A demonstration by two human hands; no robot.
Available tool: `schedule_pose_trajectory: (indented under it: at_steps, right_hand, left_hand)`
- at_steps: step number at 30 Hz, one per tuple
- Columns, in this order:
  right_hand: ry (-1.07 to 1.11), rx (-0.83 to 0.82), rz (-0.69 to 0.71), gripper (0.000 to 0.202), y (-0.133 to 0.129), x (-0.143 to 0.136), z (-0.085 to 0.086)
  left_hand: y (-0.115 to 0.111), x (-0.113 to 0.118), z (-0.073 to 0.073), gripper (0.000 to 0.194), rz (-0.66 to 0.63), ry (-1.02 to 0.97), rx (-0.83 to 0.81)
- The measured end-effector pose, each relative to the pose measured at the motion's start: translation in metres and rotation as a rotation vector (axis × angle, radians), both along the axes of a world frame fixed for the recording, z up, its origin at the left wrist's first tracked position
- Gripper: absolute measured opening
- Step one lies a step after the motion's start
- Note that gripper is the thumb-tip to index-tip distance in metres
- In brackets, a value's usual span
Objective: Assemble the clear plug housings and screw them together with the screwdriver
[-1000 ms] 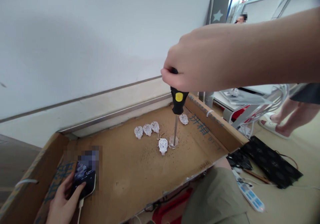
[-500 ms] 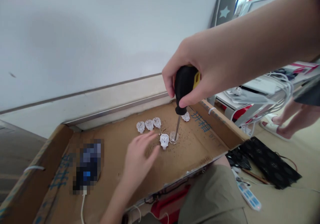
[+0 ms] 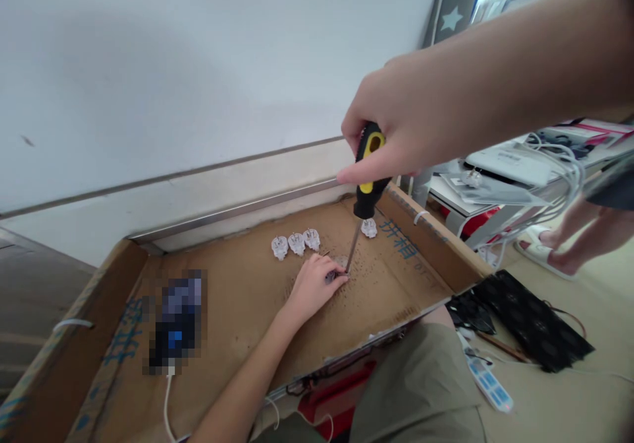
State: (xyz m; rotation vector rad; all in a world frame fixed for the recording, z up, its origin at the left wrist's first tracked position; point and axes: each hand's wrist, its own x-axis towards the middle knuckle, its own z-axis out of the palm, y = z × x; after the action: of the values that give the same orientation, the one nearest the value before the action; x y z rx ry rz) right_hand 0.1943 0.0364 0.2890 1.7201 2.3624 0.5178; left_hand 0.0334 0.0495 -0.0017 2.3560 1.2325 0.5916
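My right hand (image 3: 381,133) grips a black and yellow screwdriver (image 3: 372,189), its shaft pointing down and its tip at a small plug piece (image 3: 341,261) on the cardboard. From the left, my left hand (image 3: 317,281) lies low over that spot, thumb and fingers closed around the plug piece beside the tip. Much of the piece is covered by the fingers. Three white plugs (image 3: 296,243) stand in a row, prongs up, beyond my left hand. Another white plug (image 3: 369,228) sits behind the screwdriver shaft.
The cardboard tray (image 3: 238,284) has raised sides and dark specks around the work spot. A blurred dark object (image 3: 176,324) with a white cable lies at left. A white panel (image 3: 198,86) rises behind. On the floor at right are a power strip (image 3: 489,380) and a person's legs (image 3: 589,232).
My left hand has moved right and closed in at the screwdriver tip, covering the nearer white plug. My right hand has turned on the handle, showing more yellow.
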Motion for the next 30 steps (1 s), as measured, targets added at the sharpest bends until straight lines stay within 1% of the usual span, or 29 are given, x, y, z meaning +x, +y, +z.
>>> schedule_pose_trajectory:
  at_steps: [2, 3, 5, 7, 8, 9, 10, 11, 12, 13, 14, 16, 17, 19, 20, 21, 22, 23, 24, 26, 28, 30]
  right_hand:
    - [-0.013, 0.08, 0.007, 0.07, 0.009, 0.004, -0.001]
    - [-0.014, 0.087, 0.023, 0.071, 0.015, 0.006, 0.0]
    - [0.024, 0.004, 0.07, 0.074, 0.027, 0.011, 0.002]
    - [0.128, -0.123, 0.11, 0.068, 0.042, 0.017, 0.003]
    - [0.195, -0.162, 0.104, 0.065, 0.051, 0.019, 0.001]
    - [0.261, -0.163, 0.084, 0.066, 0.061, 0.021, -0.003]
    - [0.303, -0.108, 0.052, 0.067, 0.071, 0.022, -0.007]
    - [0.31, -0.016, 0.021, 0.067, 0.082, 0.023, -0.012]
    - [0.3, 0.115, 0.045, 0.066, 0.093, 0.023, -0.017]
    - [0.266, 0.195, 0.084, 0.065, 0.102, 0.023, -0.02]
    - [0.215, 0.176, 0.132, 0.064, 0.111, 0.024, -0.021]
    - [0.162, 0.044, 0.223, 0.063, 0.119, 0.024, -0.017]
    - [0.165, -0.037, 0.256, 0.064, 0.117, 0.024, -0.012]
    - [0.197, -0.136, 0.293, 0.066, 0.101, 0.021, -0.001]
    - [0.201, -0.131, 0.286, 0.067, 0.088, 0.018, 0.003]
    - [0.151, -0.142, 0.285, 0.067, 0.074, 0.014, 0.006]
    - [0.054, -0.143, 0.261, 0.067, 0.059, 0.009, 0.007]
    - [-0.035, -0.069, 0.21, 0.068, 0.045, 0.005, 0.007]
    - [-0.071, 0.054, 0.21, 0.073, 0.034, 0.001, 0.005]
    - [-0.156, 0.202, 0.281, 0.077, 0.02, -0.005, 0.001]
    - [-0.197, 0.27, 0.357, 0.071, 0.013, -0.007, -0.004]
    - [-0.186, 0.29, 0.362, 0.062, 0.008, -0.006, -0.007]
  left_hand:
    - [0.0, 0.0, -0.001, 0.011, -0.001, -0.01, -0.001]
    - [0.0, 0.0, -0.001, 0.011, 0.003, -0.013, 0.0]
    - [0.0, 0.0, -0.002, 0.01, 0.01, -0.015, 0.005]
    - [0.0, 0.0, -0.003, 0.01, 0.011, -0.013, 0.009]
    - [-0.001, 0.0, -0.003, 0.01, 0.012, -0.01, 0.011]
    - [-0.001, 0.0, -0.003, 0.009, 0.014, -0.007, 0.011]
    - [-0.001, 0.0, -0.002, 0.009, 0.018, -0.002, 0.01]
    - [-0.001, 0.001, -0.002, 0.009, 0.023, 0.002, 0.009]
    - [-0.001, 0.001, -0.001, 0.009, 0.028, 0.007, 0.007]
    - [-0.002, 0.001, 0.0, 0.009, 0.032, 0.012, 0.006]
    - [-0.002, 0.002, 0.0, 0.009, 0.035, 0.016, 0.005]
    - [-0.002, 0.002, 0.001, 0.009, 0.038, 0.022, 0.007]
    - [-0.002, 0.002, 0.0, 0.009, 0.04, 0.021, 0.013]
    - [-0.002, 0.002, -0.001, 0.01, 0.043, 0.018, 0.024]
    - [-0.001, 0.002, -0.002, 0.01, 0.045, 0.014, 0.029]
    - [-0.001, 0.002, -0.002, 0.01, 0.045, 0.01, 0.032]
    - [-0.001, 0.001, -0.003, 0.01, 0.044, 0.004, 0.031]
    - [0.0, 0.001, -0.003, 0.01, 0.042, -0.001, 0.029]
    - [0.0, 0.001, -0.004, 0.009, 0.04, -0.006, 0.025]
    - [0.001, 0.0, -0.004, 0.009, 0.036, -0.014, 0.017]
    - [0.002, -0.001, -0.005, 0.009, 0.033, -0.018, 0.016]
    - [0.002, -0.001, -0.005, 0.01, 0.036, -0.025, 0.021]
